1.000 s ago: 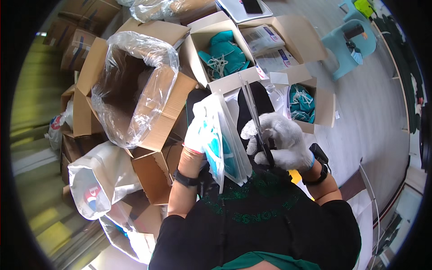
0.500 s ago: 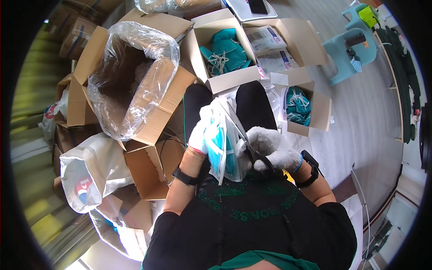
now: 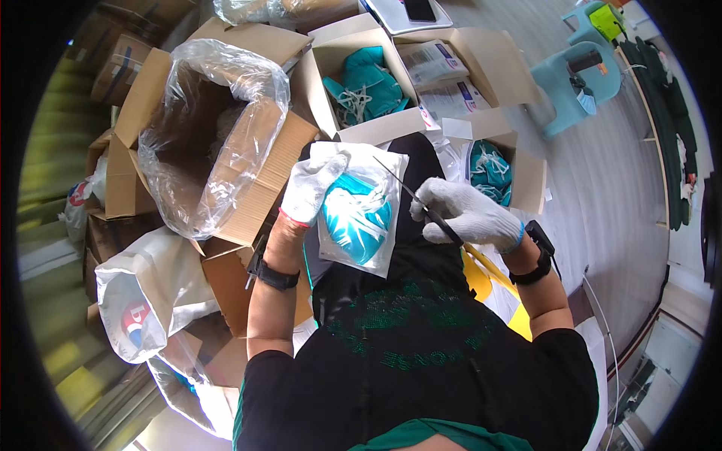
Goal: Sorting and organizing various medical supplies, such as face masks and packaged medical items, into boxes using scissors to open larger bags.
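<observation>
Pinched in my gloved left hand [image 3: 310, 189] is a clear, flat pouch [image 3: 382, 259]. It lies tilted over my lap with its face up. Inside it sits a teal face mask [image 3: 357, 225] with white straps. My gloved right hand [image 3: 470, 214] is closed around the black handles of a pair of scissors [image 3: 410, 192]. The slim blades point up and left, next to the pouch's right edge and apart from it. My right fingers partly hide the handles.
A carton with a clear plastic liner [image 3: 259, 180] stands at the left. Ahead, an open box [image 3: 380, 131] holds teal masks, beside packaged pouches [image 3: 455, 99]. A smaller box [image 3: 530, 177] holds more masks. A white bag [image 3: 128, 278] lies left; a light blue chair [image 3: 564, 98] stands far right.
The pouch has turned from upright to face up and moved slightly left with my left hand. My right hand has drawn the scissors right, away from the pouch.
</observation>
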{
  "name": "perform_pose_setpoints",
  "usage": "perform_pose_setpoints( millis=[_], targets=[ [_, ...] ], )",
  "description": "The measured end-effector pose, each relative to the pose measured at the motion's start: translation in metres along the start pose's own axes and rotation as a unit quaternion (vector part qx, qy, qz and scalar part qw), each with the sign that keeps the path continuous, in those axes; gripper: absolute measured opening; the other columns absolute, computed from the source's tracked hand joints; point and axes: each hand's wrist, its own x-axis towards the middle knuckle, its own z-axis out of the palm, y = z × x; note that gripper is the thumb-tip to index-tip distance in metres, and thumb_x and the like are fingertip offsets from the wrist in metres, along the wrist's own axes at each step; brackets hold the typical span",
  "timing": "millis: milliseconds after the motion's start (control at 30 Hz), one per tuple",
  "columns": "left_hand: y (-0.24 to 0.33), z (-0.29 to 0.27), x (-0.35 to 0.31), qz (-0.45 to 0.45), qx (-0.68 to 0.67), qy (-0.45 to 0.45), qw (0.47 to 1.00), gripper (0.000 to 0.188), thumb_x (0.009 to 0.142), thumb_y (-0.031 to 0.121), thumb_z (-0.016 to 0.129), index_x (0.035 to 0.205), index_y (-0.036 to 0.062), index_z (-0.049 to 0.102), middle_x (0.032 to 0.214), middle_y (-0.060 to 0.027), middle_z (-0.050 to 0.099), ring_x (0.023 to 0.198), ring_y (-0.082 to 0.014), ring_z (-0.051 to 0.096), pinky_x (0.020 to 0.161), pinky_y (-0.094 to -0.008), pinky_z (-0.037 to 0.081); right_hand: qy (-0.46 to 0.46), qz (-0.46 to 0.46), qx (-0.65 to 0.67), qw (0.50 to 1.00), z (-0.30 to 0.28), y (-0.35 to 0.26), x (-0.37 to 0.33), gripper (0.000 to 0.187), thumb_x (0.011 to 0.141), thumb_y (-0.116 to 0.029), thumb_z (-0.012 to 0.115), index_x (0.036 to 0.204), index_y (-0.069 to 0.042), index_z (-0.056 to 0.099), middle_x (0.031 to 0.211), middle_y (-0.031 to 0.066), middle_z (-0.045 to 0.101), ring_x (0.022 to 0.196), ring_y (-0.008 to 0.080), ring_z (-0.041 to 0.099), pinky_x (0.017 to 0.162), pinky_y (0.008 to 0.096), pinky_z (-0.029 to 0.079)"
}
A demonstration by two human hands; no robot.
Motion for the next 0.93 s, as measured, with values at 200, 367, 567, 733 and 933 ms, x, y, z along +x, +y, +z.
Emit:
perform_pose_setpoints(
  millis=[200,367,567,733,933],
  targets=[
    [0.005,-0.002,-0.001,-0.019,0.0,-0.015,1.0,0.033,0.093,0.024,0.071,0.11,-0.0039,0.07,0.096,-0.0064,0.072,0.085,-0.0122,0.067,0.077,-0.0277,0.055,-0.029,0.021,0.07,0.997,-0.002,0.003,0.0,0.038,0.081,-0.024,0.08,0.107,-0.002,0.063,0.096,0.0059,0.061,0.09,0.0141,0.058,0.081,0.0296,0.049],
    [0.008,-0.004,0.001,-0.007,-0.004,-0.018,1.0,0.033,0.093,0.026,0.071,0.108,-0.003,0.07,0.094,-0.0056,0.072,0.082,-0.0119,0.067,0.075,-0.0275,0.055,0.012,-0.037,0.114,0.993,0.009,0.009,-0.003,0.033,0.079,-0.016,0.084,0.103,-0.001,0.067,0.092,0.0054,0.065,0.084,0.0116,0.06,0.076,0.0266,0.05],
    [0.004,-0.014,0.006,0.029,0.027,-0.046,0.998,0.036,0.095,0.032,0.069,0.102,-0.0031,0.071,0.089,-0.0052,0.072,0.079,-0.0105,0.067,0.071,-0.0257,0.054,0.04,0.004,0.109,0.993,0.016,0.007,-0.006,0.032,0.078,-0.016,0.086,0.101,-0.001,0.07,0.089,0.0041,0.067,0.078,0.0088,0.061,0.071,0.0237,0.05],
    [-0.004,-0.022,0.013,0.024,0.011,-0.096,0.995,0.038,0.096,0.035,0.067,0.1,-0.0031,0.071,0.087,-0.0052,0.072,0.076,-0.0099,0.067,0.067,-0.0247,0.053,0.018,0.041,0.108,0.993,0.012,-0.007,-0.012,0.031,0.078,-0.015,0.087,0.098,0.001,0.07,0.082,0.0034,0.067,0.071,0.0062,0.059,0.063,0.0205,0.048],
    [-0.041,-0.05,0.037,0.002,-0.045,-0.21,0.977,0.06,0.08,0.028,0.085,0.128,-0.0005,0.062,0.12,-0.0116,0.069,0.11,-0.0162,0.065,0.096,-0.0316,0.053,-0.032,0.074,0.181,0.98,0.007,0.003,-0.011,0.035,0.079,-0.014,0.086,0.106,0.0,0.069,0.079,0.0038,0.068,0.067,0.0086,0.062,0.061,0.0211,0.05]
  ],
)
